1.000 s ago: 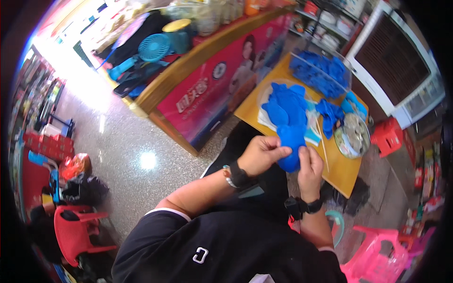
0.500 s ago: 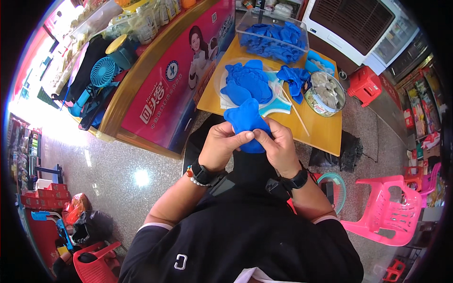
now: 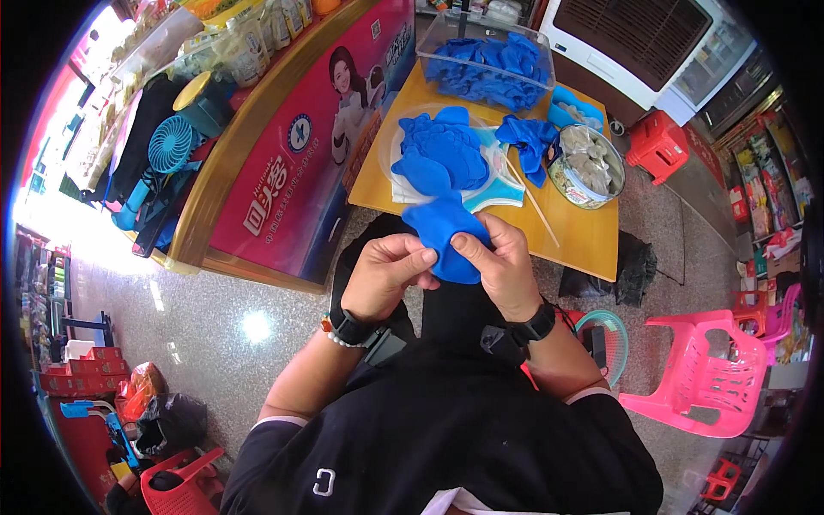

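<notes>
A floppy blue fabric piece [image 3: 448,236] with rounded lobes is held up in front of my body, just short of the table edge. My right hand [image 3: 508,270] pinches its right side, thumb on top. At the lower left edge, the thumb and fingers of my left hand [image 3: 378,279] are closed together on the cloth. Beyond them, a pile of similar blue pieces [image 3: 442,154] lies on a clear round plate on the wooden table [image 3: 584,245]. A crumpled blue piece [image 3: 528,142] lies to its right.
At the table's back stands a clear tub [image 3: 489,94] full of blue pieces. A round tin [image 3: 575,193] and a small blue box [image 3: 562,96] hold pale items. A thin stick [image 3: 534,197] lies nearby. A counter [image 3: 223,163] rises left; a pink chair [image 3: 704,373] stands right.
My left hand has shifted left and down along the fabric, its thumb now at the edge. The fabric's upper end has tilted left and down. The view has shifted slightly.
</notes>
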A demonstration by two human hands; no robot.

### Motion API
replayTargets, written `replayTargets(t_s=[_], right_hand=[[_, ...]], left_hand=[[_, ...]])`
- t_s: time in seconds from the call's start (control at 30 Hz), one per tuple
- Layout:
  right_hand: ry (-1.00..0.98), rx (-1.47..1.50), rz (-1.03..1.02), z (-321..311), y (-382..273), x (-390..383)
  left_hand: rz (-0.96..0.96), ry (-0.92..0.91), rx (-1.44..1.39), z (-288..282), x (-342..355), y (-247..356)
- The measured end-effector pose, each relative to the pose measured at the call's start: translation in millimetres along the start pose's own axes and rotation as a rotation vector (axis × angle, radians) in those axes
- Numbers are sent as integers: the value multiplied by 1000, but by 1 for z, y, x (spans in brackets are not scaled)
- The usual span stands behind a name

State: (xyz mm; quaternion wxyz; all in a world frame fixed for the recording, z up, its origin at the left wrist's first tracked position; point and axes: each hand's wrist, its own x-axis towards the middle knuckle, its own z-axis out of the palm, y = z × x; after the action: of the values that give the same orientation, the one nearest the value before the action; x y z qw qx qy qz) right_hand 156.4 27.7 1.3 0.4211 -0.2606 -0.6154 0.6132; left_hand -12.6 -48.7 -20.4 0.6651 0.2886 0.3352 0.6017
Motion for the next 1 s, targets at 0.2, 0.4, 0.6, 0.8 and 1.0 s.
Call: replayTargets(t_s=[0.2, 0.4, 0.6, 0.8, 1.0], right_hand=[[-15, 64, 58, 1, -8, 0], [50, 126, 106, -4, -1, 2], [51, 68, 65, 3, -7, 1], [107, -313, -172, 0, 16, 2], [63, -400, -357, 15, 28, -6]], left_hand=[[44, 0, 0, 11, 5, 1], [-53, -37, -229, 9, 7, -1], [-53, -21, -152, 2, 12, -7], [1, 48, -16, 17, 14, -4], [150, 146, -150, 15, 22, -13]])
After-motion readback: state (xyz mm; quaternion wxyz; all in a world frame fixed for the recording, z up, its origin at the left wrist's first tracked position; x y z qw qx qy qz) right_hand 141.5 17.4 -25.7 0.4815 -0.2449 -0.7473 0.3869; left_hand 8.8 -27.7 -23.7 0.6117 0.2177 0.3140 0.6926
